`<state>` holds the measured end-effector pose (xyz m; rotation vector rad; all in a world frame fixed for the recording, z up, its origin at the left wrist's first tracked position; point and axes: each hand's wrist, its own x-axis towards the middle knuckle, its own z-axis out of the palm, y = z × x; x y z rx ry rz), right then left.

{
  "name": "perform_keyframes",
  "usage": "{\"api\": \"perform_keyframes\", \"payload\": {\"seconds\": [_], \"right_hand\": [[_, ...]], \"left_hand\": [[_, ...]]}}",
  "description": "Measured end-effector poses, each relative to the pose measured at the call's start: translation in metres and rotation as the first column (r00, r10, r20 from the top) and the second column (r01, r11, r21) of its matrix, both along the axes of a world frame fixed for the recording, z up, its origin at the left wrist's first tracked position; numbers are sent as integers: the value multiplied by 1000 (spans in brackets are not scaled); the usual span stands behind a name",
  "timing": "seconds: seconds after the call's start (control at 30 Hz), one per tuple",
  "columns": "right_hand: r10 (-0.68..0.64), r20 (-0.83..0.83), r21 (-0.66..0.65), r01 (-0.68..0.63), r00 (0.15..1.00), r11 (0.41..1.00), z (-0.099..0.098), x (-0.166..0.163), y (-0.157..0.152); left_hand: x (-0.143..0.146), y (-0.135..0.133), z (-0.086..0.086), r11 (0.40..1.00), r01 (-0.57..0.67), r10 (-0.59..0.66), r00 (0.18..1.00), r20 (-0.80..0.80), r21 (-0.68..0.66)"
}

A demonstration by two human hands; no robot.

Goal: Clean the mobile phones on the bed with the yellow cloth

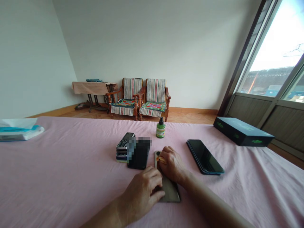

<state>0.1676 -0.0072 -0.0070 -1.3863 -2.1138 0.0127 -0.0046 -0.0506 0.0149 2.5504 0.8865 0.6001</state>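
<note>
A grey phone (169,191) lies flat on the pink tablecloth (59,177) in front of me. My left hand (142,191) is curled over its near left edge, fingers closed on it and holding it down. My right hand (172,166) rests on the phone's far half, fingers pinched on a small yellow-orange cloth (161,158) pressed against the phone. A small green spray bottle (161,128) with a black cap stands upright just beyond the hands.
Left of the hands, a black phone (139,155) lies beside a stack of keypad phones (123,147). A dark smartphone stack (205,156) lies to the right, a dark box (242,131) at far right. A tissue pack (19,131) sits far left. Two chairs (140,98) stand behind.
</note>
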Motion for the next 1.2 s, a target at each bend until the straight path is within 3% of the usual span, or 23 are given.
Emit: {"api": "perform_keyframes", "payload": {"seconds": [0.17, 0.57, 0.8, 1.03, 1.2], "right_hand": [[-42, -16, -3, 42, 999, 999, -5, 6, 6], [155, -22, -59, -156, 988, 986, -3, 3, 6], [111, -21, -109, -112, 994, 988, -2, -2, 7], [220, -62, -94, -225, 974, 970, 9, -10, -20], [240, -171, -90, -257, 956, 962, 4, -6, -39]], "left_hand": [[-1, 0, -2, 1000, 10, -10, 1000, 12, 5], [0, 2, -3, 1000, 5, -5, 1000, -11, 0], [0, 1, -1, 1000, 0, 0, 1000, -24, -7], [-1, -1, 1, 1000, 9, -8, 999, -44, 30], [-2, -2, -1, 991, 69, -62, 996, -70, 112]]}}
